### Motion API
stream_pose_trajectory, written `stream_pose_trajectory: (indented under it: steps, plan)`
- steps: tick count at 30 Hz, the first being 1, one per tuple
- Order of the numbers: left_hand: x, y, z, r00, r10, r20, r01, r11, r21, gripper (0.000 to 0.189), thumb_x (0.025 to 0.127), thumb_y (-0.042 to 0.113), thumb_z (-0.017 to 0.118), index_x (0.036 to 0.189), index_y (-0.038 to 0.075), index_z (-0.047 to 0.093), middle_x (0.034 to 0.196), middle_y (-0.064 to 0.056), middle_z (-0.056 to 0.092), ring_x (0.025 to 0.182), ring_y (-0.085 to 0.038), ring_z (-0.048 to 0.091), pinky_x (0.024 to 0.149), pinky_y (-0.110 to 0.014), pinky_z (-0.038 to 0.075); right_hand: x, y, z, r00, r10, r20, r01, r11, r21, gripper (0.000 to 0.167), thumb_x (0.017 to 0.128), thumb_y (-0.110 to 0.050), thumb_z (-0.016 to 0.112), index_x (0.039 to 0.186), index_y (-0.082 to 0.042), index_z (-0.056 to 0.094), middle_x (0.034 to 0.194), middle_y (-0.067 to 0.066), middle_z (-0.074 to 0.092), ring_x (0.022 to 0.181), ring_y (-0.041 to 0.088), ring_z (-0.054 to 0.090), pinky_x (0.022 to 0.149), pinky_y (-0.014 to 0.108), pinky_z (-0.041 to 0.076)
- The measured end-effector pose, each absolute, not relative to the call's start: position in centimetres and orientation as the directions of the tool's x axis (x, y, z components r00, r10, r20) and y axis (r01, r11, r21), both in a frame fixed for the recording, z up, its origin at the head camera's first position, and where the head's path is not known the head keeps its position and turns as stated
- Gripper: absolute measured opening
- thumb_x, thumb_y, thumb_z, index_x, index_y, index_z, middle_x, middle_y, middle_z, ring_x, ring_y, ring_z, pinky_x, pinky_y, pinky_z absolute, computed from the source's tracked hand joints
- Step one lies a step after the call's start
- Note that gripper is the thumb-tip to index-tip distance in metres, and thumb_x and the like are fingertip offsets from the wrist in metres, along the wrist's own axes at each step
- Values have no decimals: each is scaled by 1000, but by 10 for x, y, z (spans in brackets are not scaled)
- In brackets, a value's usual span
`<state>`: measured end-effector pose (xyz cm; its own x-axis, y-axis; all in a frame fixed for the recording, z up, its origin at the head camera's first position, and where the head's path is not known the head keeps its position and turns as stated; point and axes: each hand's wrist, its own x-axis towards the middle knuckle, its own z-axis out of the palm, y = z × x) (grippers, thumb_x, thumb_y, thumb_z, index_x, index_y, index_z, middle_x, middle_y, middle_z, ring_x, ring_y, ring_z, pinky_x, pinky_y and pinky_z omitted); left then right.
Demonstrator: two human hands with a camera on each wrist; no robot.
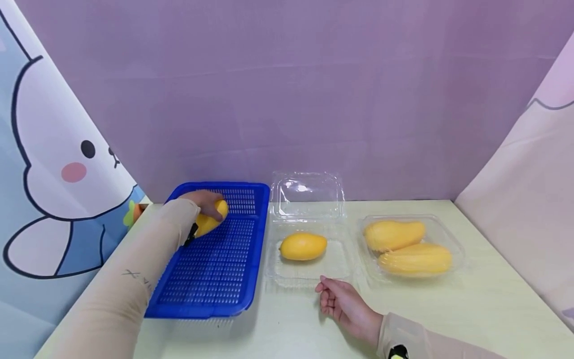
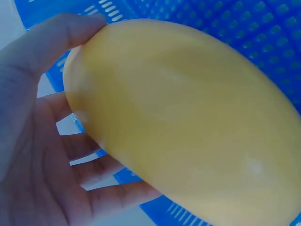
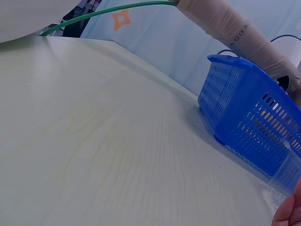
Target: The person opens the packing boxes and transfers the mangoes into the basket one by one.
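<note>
My left hand (image 1: 207, 202) is over the far end of a blue plastic basket (image 1: 257, 249) and grips a yellow mango (image 1: 210, 223). In the left wrist view, the thumb lies on one side of that mango and the fingers along the other. A second mango (image 1: 303, 247) lies in an open clear plastic box (image 1: 309, 271), just right of the basket. My right hand (image 1: 347, 306) is by this box's front edge, fingers loosely curled and holding nothing, with the thumb and forefinger tips right at the rim.
To the right stands another clear box (image 1: 457, 249) with two yellow mangoes (image 1: 414, 259) inside. The open box's lid (image 1: 309, 194) stands up against the purple backdrop (image 1: 291, 99). A printed cloth (image 1: 67, 199) hangs along the left side of the table (image 1: 493, 299).
</note>
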<state>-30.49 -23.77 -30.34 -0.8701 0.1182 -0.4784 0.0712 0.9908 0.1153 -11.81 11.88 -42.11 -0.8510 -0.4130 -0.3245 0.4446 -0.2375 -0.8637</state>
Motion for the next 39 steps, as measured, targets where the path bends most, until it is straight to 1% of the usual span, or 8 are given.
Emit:
stream_pose_trajectory:
  steps: [5,9,13,17,24,29,35,39]
  plan:
    - [-309,-241,-312,-871,126,-475,72,989,131,75,83,34,66,143,5,34,125,-27,48,98,-32,58,66,-36,55,-118,119,-423,-850,-413,-327,448,-239,-861,26,98,-28,49,82,-11,61,63,-7,54,57,3,52,60,18,47]
    - [-311,-244,-317,-876,117,-469,70,991,116,75,83,36,66,143,6,34,126,-26,48,99,-32,57,67,-37,54,-119,119,-423,-850,-412,-327,447,-240,-862,26,98,-28,49,81,-11,61,63,-7,54,57,3,52,60,18,47]
    - [-312,-245,-320,-877,121,-464,92,992,85,76,83,37,65,143,2,33,129,-27,47,104,-33,54,76,-41,53,-120,118,-423,-853,-407,-327,446,-242,-862,26,97,-28,50,81,-11,61,63,-7,54,57,3,51,59,18,47]
    - [-309,-246,-321,-876,133,-464,114,991,69,76,84,38,64,141,-1,35,131,-27,47,108,-35,52,85,-45,49,-120,117,-422,-853,-404,-332,448,-239,-862,26,97,-29,50,82,-12,61,63,-7,54,57,3,50,59,18,47]
    - [-304,-244,-323,-876,131,-464,109,991,75,78,86,39,63,143,-3,31,139,-30,38,120,-41,45,95,-52,43,-119,118,-423,-852,-391,-349,456,-226,-861,26,97,-29,50,82,-11,61,63,-7,53,57,4,51,60,18,47]
    - [-304,-244,-321,-882,126,-453,105,992,71,79,86,40,63,144,-2,30,139,-30,38,120,-42,44,94,-52,43,-119,118,-422,-851,-393,-348,458,-229,-859,26,97,-29,50,81,-11,61,62,-7,54,56,4,52,59,18,47]
    - [-301,-246,-324,-888,106,-448,57,991,121,77,85,40,65,142,0,33,133,-29,44,111,-38,49,88,-49,47,-118,116,-421,-852,-398,-341,454,-236,-859,26,97,-28,50,81,-12,61,62,-8,53,56,3,51,59,17,46]
    - [-302,-246,-324,-889,105,-446,52,990,131,78,84,40,65,142,-1,33,133,-29,44,111,-38,49,89,-50,47,-117,116,-421,-855,-392,-339,450,-238,-861,26,97,-28,50,80,-12,61,62,-8,53,55,3,51,58,17,46]
